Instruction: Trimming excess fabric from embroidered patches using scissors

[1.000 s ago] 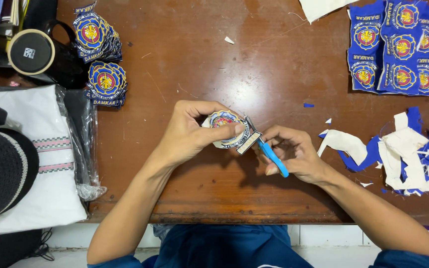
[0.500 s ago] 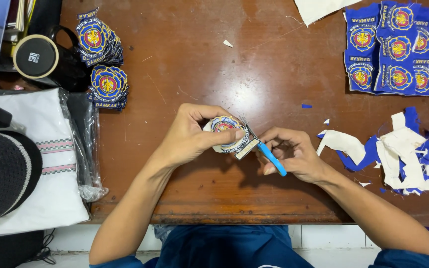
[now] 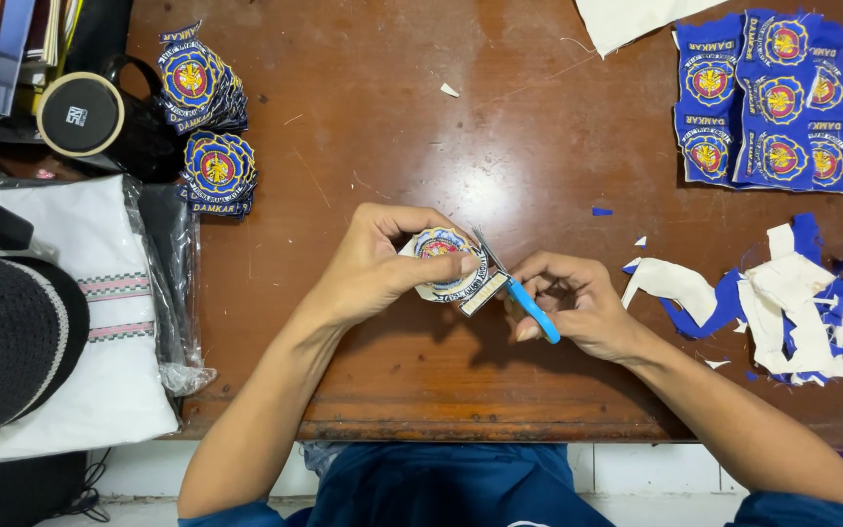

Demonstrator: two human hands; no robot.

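Presently, at the near middle of the brown wooden tabletop [image 3: 363, 117]:

- Left hand [image 3: 382, 262]: fingers closed around a round embroidered patch [image 3: 446, 256], held just above the wood, its backing edge turned toward the other hand.
- Right hand [image 3: 578, 304]: fingers closed on small blue-handled scissors [image 3: 517, 293], blades meeting the patch's right edge, where a loose strip of trim hangs.
- Step in hand, as judged: trimming excess backing from around the patch outline; part of the border appears uncut. Continuing would call for turning the patch in small steps against the blades, keeping the cut close to the stitched edge without nicking it.
- Far left: two stacks of cut blue patches [image 3: 205, 117], beside a black mug [image 3: 85, 115].
- Far right: an uncut sheet of blue patches [image 3: 768, 102], several emblems joined together.
- Right, near the right hand: a heap of white and blue offcuts [image 3: 792, 303].
- Left edge: a folded white cloth in clear plastic [image 3: 80, 322] and a black cap [image 3: 2, 342].
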